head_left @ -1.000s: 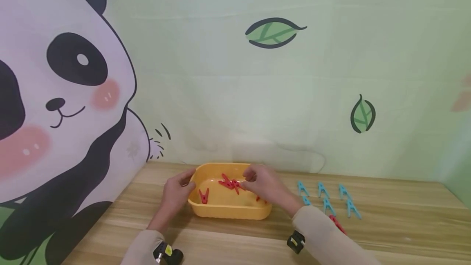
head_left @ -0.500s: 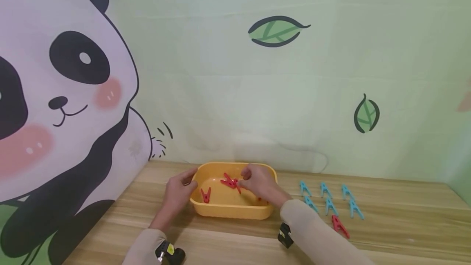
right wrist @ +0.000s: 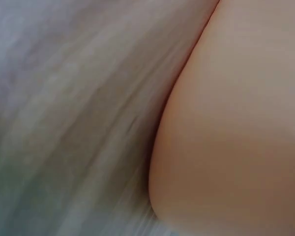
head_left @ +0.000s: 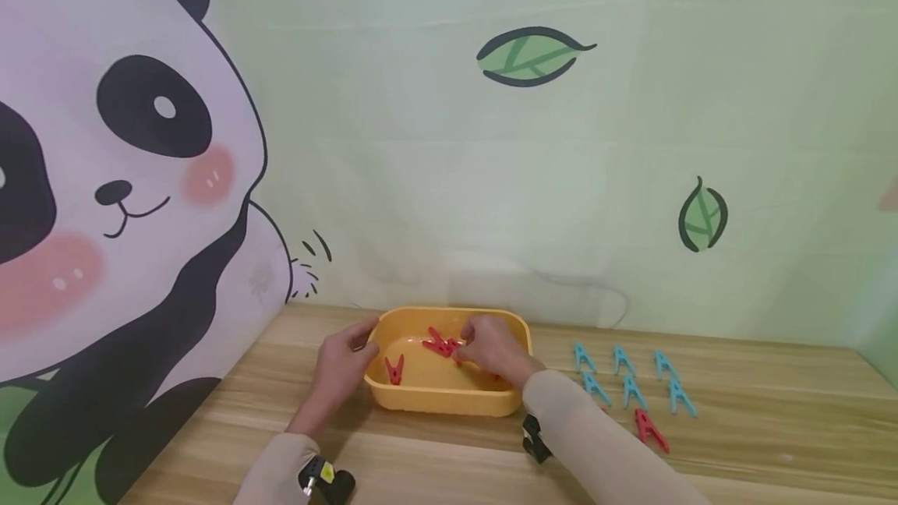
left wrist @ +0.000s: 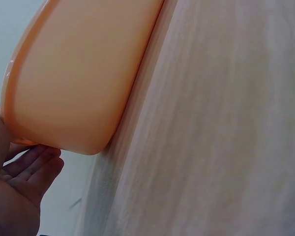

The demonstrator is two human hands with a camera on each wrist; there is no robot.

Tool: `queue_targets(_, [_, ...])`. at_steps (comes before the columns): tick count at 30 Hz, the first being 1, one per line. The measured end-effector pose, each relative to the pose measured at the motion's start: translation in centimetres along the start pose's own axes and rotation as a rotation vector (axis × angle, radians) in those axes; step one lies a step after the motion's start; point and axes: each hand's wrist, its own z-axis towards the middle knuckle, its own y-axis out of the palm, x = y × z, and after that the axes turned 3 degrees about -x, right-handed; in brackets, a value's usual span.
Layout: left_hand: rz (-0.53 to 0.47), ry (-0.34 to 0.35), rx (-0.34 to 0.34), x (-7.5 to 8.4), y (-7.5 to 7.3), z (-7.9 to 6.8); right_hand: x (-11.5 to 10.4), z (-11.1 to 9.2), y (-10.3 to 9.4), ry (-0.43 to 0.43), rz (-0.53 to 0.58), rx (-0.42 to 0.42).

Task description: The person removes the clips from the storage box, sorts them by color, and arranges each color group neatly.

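A yellow plastic bin (head_left: 449, 402) stands on the table with several red clothespins inside. My left hand (head_left: 340, 365) grips its left rim, thumb over the edge and fingers outside; the left wrist view shows these fingers (left wrist: 44, 167) behind the bin's corner. My right hand (head_left: 491, 345) reaches inside from the right, fingers bent, thumb tip right at a red clothespin (head_left: 453, 348). I cannot tell whether it is pinched. Against that one lies another red clothespin (head_left: 436, 342); a further clothespin (head_left: 394, 370) leans near the left wall. The right wrist view shows only the bin's outer wall (right wrist: 226, 123) and tabletop.
Right of the bin, blue clothespins (head_left: 633, 392) stand in two rows on the wooden table (head_left: 421, 458). In front of them is a red clothespin (head_left: 651, 431), with a bit of red showing by the right sleeve (head_left: 589, 427). A printed cloth (head_left: 435, 178) hangs behind.
The right forearm has swung left, uncovering more of the clothespins on the table. The right hand stays at the red clothespins in the bin, and the left hand keeps its grip. The head view shifts slightly.
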Motion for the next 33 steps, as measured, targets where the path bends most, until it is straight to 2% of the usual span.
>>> queue_targets(13, [-0.002, -0.006, 0.001, 0.0, -0.1, -0.1, 0.0, 0.2, 0.2, -0.028, -0.028, -0.028])
queue_targets(18, [0.001, -0.010, 0.003, 0.1, -0.1, -0.2, -0.2, 0.1, 0.1, -0.002, 0.002, -0.040])
queue_targets(24, [0.011, -0.022, 0.003, 0.0, -0.1, -0.2, -0.9, -0.7, -0.9, -0.028, 0.007, -0.026])
queue_targets(29, [0.014, -0.020, 0.005, -0.1, -0.1, -0.1, -1.2, -1.8, -1.8, -0.084, 0.080, 0.015])
queue_targets(33, [0.008, -0.010, 0.001, -0.1, 0.0, 0.0, -1.4, -2.9, -2.6, -0.080, 0.133, 0.041])
